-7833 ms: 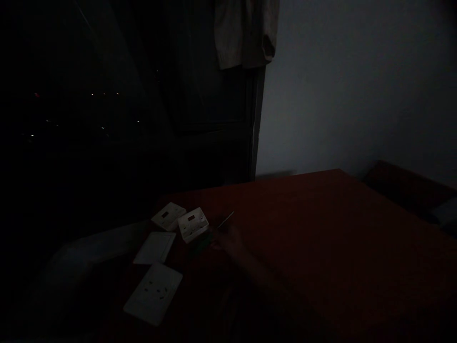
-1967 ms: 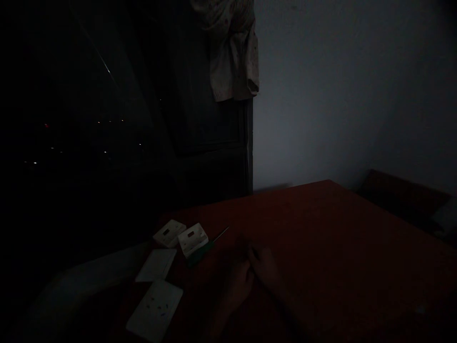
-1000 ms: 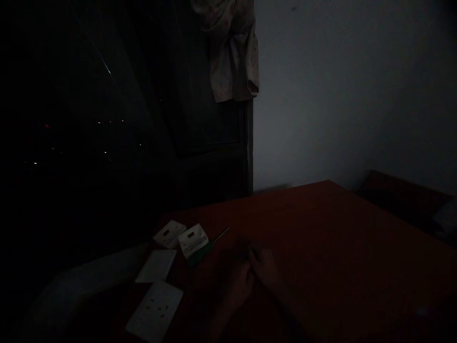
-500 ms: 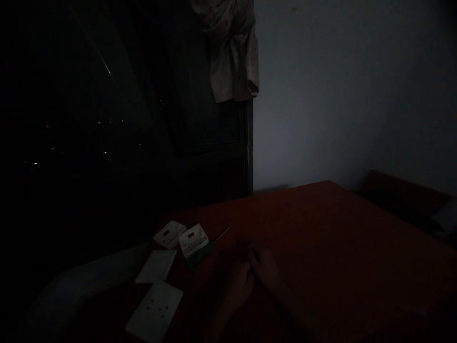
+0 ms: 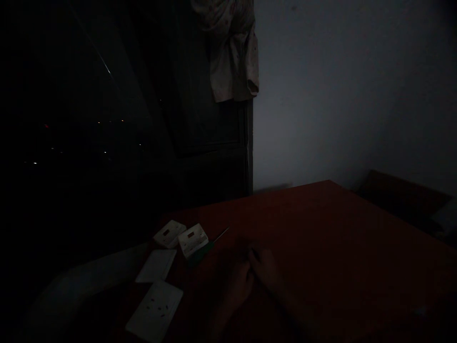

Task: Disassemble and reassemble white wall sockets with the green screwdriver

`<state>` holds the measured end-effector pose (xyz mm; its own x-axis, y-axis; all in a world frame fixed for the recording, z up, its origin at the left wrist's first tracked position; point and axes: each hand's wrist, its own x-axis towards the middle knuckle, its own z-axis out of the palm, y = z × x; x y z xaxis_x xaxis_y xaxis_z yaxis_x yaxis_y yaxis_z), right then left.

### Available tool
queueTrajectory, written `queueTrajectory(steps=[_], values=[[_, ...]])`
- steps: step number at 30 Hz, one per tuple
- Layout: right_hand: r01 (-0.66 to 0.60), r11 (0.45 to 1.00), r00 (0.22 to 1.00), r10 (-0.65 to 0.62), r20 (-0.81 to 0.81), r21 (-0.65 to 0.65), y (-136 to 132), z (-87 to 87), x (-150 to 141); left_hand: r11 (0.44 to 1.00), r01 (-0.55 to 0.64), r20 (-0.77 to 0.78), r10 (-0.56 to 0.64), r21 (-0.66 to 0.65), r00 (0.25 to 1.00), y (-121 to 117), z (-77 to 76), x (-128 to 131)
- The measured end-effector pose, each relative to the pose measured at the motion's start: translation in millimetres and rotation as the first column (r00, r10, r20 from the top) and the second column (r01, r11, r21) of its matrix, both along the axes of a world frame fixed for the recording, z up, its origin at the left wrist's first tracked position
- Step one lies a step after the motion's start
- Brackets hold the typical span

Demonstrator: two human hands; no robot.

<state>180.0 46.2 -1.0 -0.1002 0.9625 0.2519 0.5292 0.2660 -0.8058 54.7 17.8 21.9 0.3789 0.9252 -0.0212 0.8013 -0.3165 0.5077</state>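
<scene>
In dim light my left hand [image 5: 240, 285] and my right hand [image 5: 265, 269] meet over the reddish table, fingers curled in. Something dark shows by the right fingertips, too unclear to name. To the left of my hands lies a screwdriver [image 5: 200, 253] with a green handle, its shaft pointing to the back right. Its handle rests against a white wall box [image 5: 193, 240]. A second white wall box [image 5: 170, 234] sits just left of that one. Nearer to me are a plain white plate [image 5: 156, 266] and a white socket faceplate [image 5: 154, 310] with several slots, their edges meeting.
The reddish table [image 5: 321, 238] reaches back to a pale wall [image 5: 321, 95]. A dark window [image 5: 89, 119] with small lights fills the left side. Cloth [image 5: 233, 57] hangs above the table's far edge. A brown wooden piece [image 5: 403, 190] stands beyond the right edge.
</scene>
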Motion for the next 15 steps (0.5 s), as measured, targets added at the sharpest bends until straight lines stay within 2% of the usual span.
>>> queueTrajectory(steps=[15], values=[[-0.01, 1.0, 1.0, 0.01, -0.001, -0.006, -0.8, 0.2, 0.4, 1.0, -0.011, -0.033, 0.011, -0.011, 0.999, -1.8, 5.5, 0.7]])
